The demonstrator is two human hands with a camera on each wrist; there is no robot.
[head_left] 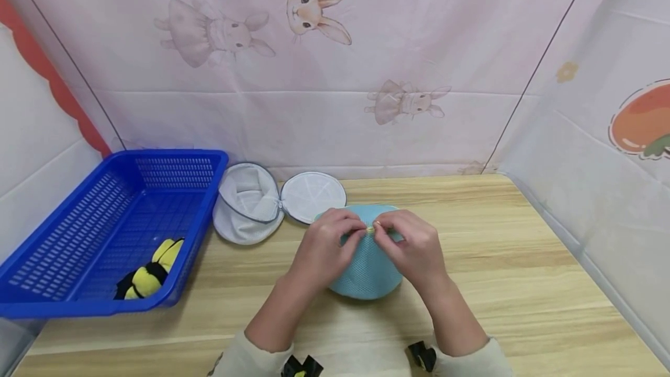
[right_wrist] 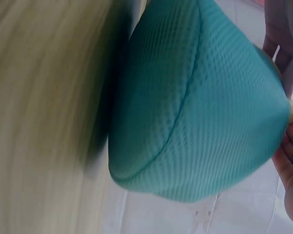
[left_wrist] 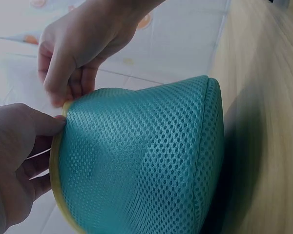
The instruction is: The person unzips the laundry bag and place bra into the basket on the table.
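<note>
A teal mesh laundry bag (head_left: 366, 275) with a yellow-trimmed rim is held between both hands at the middle of the table. My left hand (head_left: 327, 246) pinches the rim with thumb and fingers on one side. Close beside it, my right hand (head_left: 416, 246) pinches a small yellow part of the same edge. In the left wrist view the bag's mesh side (left_wrist: 136, 156) bulges out, with the yellow trim (left_wrist: 58, 175) running between the hands. The right wrist view shows the bag's rounded seam and base (right_wrist: 151, 122); what lies inside it is hidden.
A blue plastic basket (head_left: 112, 308) stands at the left, with yellow-and-black cloth items (head_left: 149, 278) in it. Behind the left hand sits a white mesh bag (head_left: 246, 223), its round lid (head_left: 314, 196) flipped open. Printed fabric walls (head_left: 471, 28) border the wooden table (head_left: 502, 284).
</note>
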